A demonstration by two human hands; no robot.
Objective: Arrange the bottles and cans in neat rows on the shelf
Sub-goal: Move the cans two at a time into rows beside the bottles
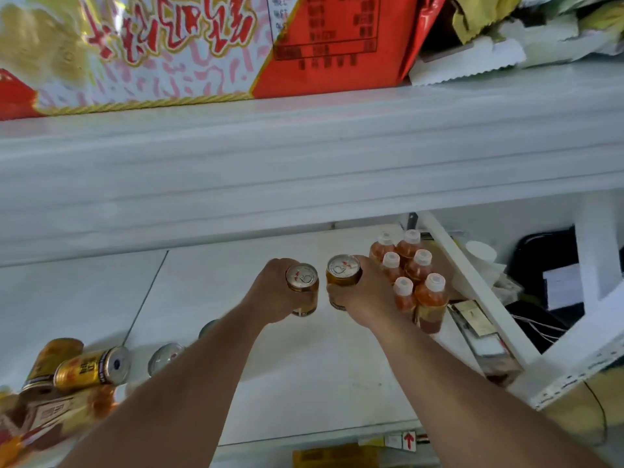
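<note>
gold can point(303, 289) gripped in left hand point(274, 292), another can point(342, 280) in right hand point(366, 298); best set upright, touching, at nine o'clock of bottles point(417, 275).

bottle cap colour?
White caps on the orange bottles; head view, the only one.

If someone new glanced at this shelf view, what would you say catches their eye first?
Most likely the two gold cans held upright side by side at the centre of the white shelf, one in the left hand and one in the right hand. Just right of them stand six orange bottles with white caps in two neat rows. At lower left, another gold can lies tipped on its side.
</note>
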